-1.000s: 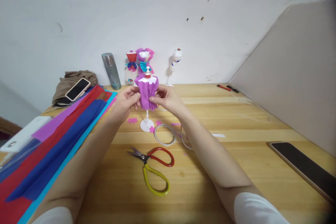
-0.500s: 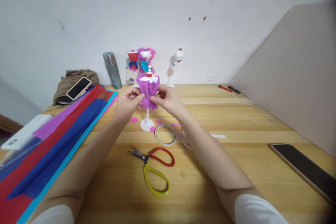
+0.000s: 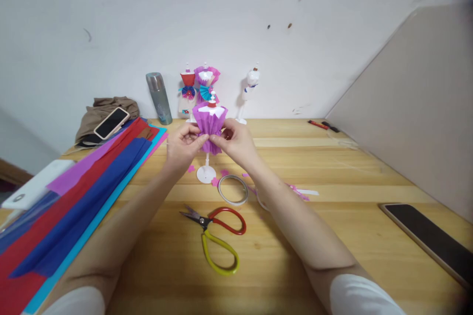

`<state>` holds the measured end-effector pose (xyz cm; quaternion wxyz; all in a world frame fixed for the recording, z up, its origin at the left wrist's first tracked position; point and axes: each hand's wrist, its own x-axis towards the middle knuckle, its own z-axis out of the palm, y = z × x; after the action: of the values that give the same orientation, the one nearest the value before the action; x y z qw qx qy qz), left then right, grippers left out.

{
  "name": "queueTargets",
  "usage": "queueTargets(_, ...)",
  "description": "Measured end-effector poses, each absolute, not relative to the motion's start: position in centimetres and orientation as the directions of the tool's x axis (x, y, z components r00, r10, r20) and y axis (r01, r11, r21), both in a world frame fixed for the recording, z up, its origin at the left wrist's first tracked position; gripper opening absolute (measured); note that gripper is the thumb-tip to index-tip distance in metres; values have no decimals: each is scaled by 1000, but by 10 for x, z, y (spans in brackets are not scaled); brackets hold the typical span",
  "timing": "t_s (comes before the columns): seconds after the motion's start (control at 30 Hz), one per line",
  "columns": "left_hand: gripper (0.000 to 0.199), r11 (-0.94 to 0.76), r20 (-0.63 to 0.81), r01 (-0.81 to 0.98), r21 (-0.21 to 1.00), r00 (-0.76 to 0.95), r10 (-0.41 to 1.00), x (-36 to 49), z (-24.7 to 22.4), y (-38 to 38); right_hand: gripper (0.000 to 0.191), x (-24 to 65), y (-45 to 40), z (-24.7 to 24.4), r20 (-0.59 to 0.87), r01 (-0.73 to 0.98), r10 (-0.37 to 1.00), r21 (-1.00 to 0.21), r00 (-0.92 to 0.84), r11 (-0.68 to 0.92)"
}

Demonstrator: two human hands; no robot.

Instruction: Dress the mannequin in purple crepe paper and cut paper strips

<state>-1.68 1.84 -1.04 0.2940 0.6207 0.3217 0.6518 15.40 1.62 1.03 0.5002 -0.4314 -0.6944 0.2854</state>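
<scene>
A small white dress-form mannequin (image 3: 206, 174) stands on its round base, wrapped in gathered purple crepe paper (image 3: 210, 120). From the left side, my left hand (image 3: 185, 142) pinches the paper at the waist, thumb in front and fingers curled behind. My right hand (image 3: 236, 140) grips the same paper from the right, its thumb tip meeting the left thumb at the front. Parts of the fingers are hidden behind the paper. Below the base lie a tape roll (image 3: 232, 190) and scissors (image 3: 205, 223) with one red and one yellow handle, blades apart.
Coloured crepe paper sheets (image 3: 84, 202) cover the left side. A phone (image 3: 111, 123) rests on brown cloth (image 3: 99, 108), near a flask (image 3: 158, 98). Dressed mannequins (image 3: 187, 80) and a white one (image 3: 253, 78) stand by the wall. Another phone (image 3: 424, 236) lies at right.
My left thumb has moved right along the waist until both thumbs meet. The purple paper is drawn in tighter there, and the mannequin tilts slightly.
</scene>
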Motion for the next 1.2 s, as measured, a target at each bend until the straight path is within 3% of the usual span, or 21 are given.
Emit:
queueTargets(0.17, 23, -706, 725, 165, 688, -112, 680, -14, -12, 16, 18, 148, 11, 8, 519, 428, 853, -761, -50, 488)
queueTargets(0.27, 16, -702, 730, 202, 683, -142, 669, -12, -8, 12, 15, 152, 12, 10, 504, 388, 857, -772, -110, 504)
queueTargets(0.47, 22, -570, 575, 75, 818, -115, 810, -17, -4, 17, 10, 169, 21, 15, 430, 166, 852, -856, -298, 490)
queueTargets(0.6, 29, -506, 504, 3, 862, -103, 858, -18, -5, 19, 8, 170, 25, 13, 412, 103, 867, -885, -280, 453)
queueTargets(0.9, 30, -554, 555, 30, 832, -78, 828, -18, -7, 16, 4, 161, 23, 11, 455, 198, 869, -850, -193, 489)
queueTargets(1.2, 34, -522, 521, 8, 853, 43, 852, -36, -10, 32, 8, 160, 13, 17, 453, 215, 854, -835, -255, 507)
